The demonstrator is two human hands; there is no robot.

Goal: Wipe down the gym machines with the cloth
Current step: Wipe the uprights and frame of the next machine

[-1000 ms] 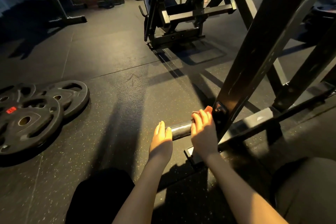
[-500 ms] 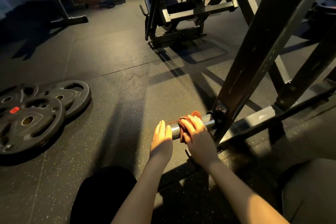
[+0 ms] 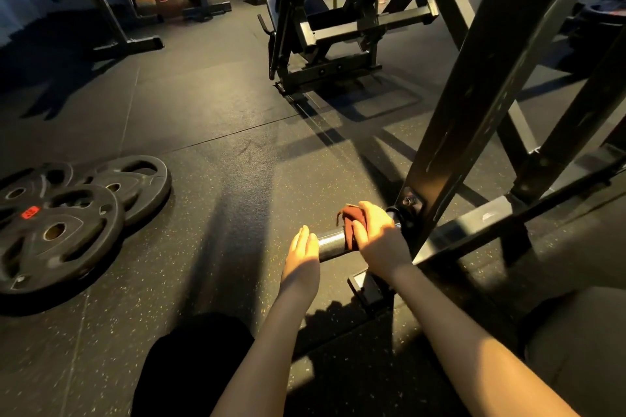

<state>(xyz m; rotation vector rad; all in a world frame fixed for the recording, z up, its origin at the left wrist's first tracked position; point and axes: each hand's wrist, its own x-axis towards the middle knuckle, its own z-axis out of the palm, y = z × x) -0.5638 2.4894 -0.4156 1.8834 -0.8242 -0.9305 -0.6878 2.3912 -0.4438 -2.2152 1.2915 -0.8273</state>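
Through the head view, a dark red cloth point(image 3: 352, 223) was gripped round a smooth steel peg point(image 3: 330, 244) by the curled fingers of the right hand point(image 3: 376, 240), just beside a black machine upright point(image 3: 474, 132). The left hand point(image 3: 303, 257) was laid straight-fingered against the peg's end. Round black plates point(image 3: 57, 230) were overlapped on the speckled rubber floor point(image 3: 210, 132).

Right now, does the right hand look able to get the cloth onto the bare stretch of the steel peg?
Probably yes. The right hand grips the cloth round the steel peg, and the bare stretch beside it carries nothing. Only the left hand, at the peg's free end, bounds it.
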